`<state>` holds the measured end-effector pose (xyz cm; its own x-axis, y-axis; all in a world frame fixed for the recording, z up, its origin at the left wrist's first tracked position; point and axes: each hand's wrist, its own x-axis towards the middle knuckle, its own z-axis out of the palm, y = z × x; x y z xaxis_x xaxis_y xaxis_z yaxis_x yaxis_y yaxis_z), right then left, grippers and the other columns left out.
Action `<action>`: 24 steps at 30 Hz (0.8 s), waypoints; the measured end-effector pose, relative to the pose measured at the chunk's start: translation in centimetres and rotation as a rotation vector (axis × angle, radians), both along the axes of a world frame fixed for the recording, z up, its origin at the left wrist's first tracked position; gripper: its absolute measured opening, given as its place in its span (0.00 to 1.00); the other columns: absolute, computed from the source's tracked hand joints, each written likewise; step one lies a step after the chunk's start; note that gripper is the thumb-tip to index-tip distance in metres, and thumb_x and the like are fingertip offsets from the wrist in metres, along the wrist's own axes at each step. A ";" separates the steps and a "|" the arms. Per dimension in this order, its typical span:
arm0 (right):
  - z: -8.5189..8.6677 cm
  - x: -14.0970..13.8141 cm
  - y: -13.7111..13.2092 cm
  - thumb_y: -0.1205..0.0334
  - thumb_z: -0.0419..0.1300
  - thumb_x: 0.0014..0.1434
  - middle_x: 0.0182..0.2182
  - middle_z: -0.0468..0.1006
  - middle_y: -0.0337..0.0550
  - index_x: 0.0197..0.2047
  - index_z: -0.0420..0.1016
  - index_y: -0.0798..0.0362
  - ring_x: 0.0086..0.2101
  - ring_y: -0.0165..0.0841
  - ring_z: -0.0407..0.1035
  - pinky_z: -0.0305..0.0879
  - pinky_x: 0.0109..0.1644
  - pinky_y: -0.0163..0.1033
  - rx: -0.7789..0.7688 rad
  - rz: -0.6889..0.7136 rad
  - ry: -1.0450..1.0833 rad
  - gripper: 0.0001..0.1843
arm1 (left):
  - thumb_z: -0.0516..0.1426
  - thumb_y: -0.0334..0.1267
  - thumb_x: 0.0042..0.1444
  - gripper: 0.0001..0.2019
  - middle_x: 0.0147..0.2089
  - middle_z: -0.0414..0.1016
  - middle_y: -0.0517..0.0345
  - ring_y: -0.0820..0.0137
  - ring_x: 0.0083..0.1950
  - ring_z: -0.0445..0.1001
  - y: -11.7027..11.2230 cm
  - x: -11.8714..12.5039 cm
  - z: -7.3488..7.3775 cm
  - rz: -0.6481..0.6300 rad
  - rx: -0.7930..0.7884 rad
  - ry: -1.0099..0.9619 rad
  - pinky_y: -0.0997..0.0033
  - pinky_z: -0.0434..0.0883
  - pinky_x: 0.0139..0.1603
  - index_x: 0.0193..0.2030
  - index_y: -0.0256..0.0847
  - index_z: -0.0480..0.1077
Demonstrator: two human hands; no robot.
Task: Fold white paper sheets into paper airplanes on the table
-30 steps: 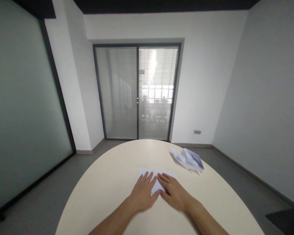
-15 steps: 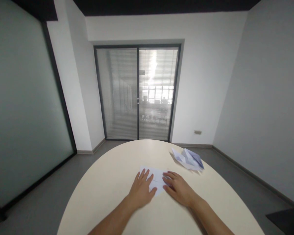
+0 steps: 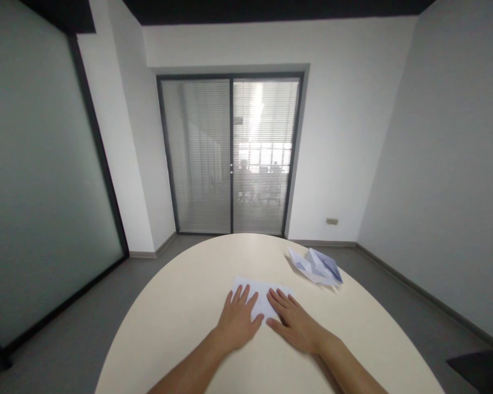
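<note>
Your left hand [image 3: 235, 324] lies open, palm down, with fingers spread over the left side of a small, flat white paper sheet [image 3: 262, 300]. Your right hand [image 3: 294, 324] is also open and palm down, its fingers together across the sheet's right side. Neither of your hands grips anything. The sheet lies in front of you on the round, cream-coloured bench [image 3: 176, 314], showing between your hands and beyond your fingertips. You seem to be smoothing or pressing it flat; the next move probably calls for a steady left hand and even pressure from the right. Farther off, near the bench's right edge, sits a loosely folded white paper piece [image 3: 315, 267]. Beyond the bench stands a dark-framed glass door with pale blinds [image 3: 197, 164].
</note>
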<state>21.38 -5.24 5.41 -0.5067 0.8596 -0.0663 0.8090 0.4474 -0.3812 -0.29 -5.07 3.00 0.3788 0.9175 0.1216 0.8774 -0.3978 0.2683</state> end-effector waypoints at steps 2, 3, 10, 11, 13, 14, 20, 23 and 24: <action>0.0 0.0 0.0 0.33 0.41 0.65 0.72 0.42 0.50 0.73 0.45 0.54 0.70 0.45 0.35 0.34 0.73 0.56 0.009 0.000 0.005 0.44 | 0.44 0.54 0.66 0.30 0.74 0.49 0.49 0.53 0.75 0.44 0.0 0.0 0.1 -0.002 0.020 -0.011 0.44 0.42 0.72 0.71 0.45 0.56; 0.0 0.0 -0.1 0.33 0.41 0.65 0.72 0.43 0.50 0.73 0.45 0.53 0.70 0.45 0.35 0.34 0.73 0.56 0.017 0.002 0.010 0.44 | 0.45 0.52 0.66 0.29 0.74 0.50 0.50 0.54 0.75 0.45 -0.1 -0.1 0.3 -0.027 0.025 -0.020 0.45 0.41 0.73 0.70 0.45 0.57; 0.0 0.0 -0.2 0.33 0.45 0.64 0.71 0.45 0.50 0.72 0.47 0.51 0.70 0.46 0.37 0.36 0.72 0.57 0.044 0.018 0.047 0.43 | 0.51 0.54 0.62 0.31 0.74 0.50 0.52 0.51 0.74 0.46 -0.4 -0.8 1.6 -0.208 -0.033 -0.070 0.44 0.44 0.72 0.70 0.48 0.57; 0.0 0.0 -0.1 0.33 0.45 0.64 0.71 0.45 0.50 0.72 0.48 0.51 0.70 0.46 0.37 0.36 0.72 0.57 0.041 0.015 0.049 0.43 | 0.52 0.54 0.61 0.32 0.74 0.49 0.52 0.50 0.74 0.45 -0.5 -0.9 1.7 -0.223 -0.036 -0.068 0.43 0.44 0.72 0.71 0.48 0.56; 0.1 0.0 -0.1 0.33 0.45 0.64 0.71 0.45 0.50 0.72 0.48 0.51 0.70 0.46 0.38 0.36 0.72 0.57 0.037 0.015 0.053 0.42 | 0.52 0.54 0.62 0.33 0.75 0.49 0.54 0.49 0.74 0.44 -0.6 -0.9 1.8 -0.246 -0.037 -0.065 0.41 0.43 0.72 0.71 0.48 0.54; 0.1 -0.1 -0.1 0.34 0.45 0.64 0.71 0.45 0.50 0.72 0.48 0.51 0.70 0.46 0.38 0.36 0.72 0.57 0.038 0.017 0.051 0.42 | 0.51 0.54 0.62 0.32 0.75 0.49 0.54 0.49 0.74 0.44 -0.7 -0.9 1.9 -0.249 -0.036 -0.065 0.41 0.43 0.72 0.71 0.49 0.54; 0.2 -0.2 -0.2 0.34 0.45 0.65 0.71 0.46 0.52 0.72 0.48 0.52 0.70 0.46 0.39 0.36 0.72 0.57 0.057 0.031 0.059 0.42 | 0.47 0.51 0.65 0.29 0.74 0.51 0.54 0.50 0.74 0.46 -0.9 -0.7 2.0 -0.249 -0.004 -0.041 0.42 0.45 0.72 0.71 0.47 0.55; 0.1 -0.1 -0.2 0.34 0.45 0.65 0.71 0.47 0.51 0.72 0.49 0.51 0.70 0.46 0.40 0.37 0.72 0.57 0.058 0.037 0.069 0.42 | 0.48 0.48 0.65 0.28 0.73 0.54 0.53 0.50 0.73 0.48 -0.9 -0.7 2.0 -0.239 0.012 -0.037 0.42 0.47 0.71 0.70 0.46 0.57; 0.0 0.0 -0.2 0.34 0.45 0.65 0.71 0.48 0.51 0.72 0.49 0.50 0.70 0.46 0.40 0.37 0.72 0.57 0.057 0.038 0.073 0.41 | 0.48 0.48 0.64 0.27 0.72 0.55 0.53 0.50 0.73 0.49 -0.8 -0.6 1.9 -0.233 0.017 -0.039 0.42 0.47 0.71 0.69 0.46 0.58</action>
<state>21.34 -5.40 5.45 -0.5407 0.8409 0.0205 0.7620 0.5000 -0.4115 -0.93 -5.89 4.95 0.5746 0.8035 0.1554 0.7504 -0.5931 0.2918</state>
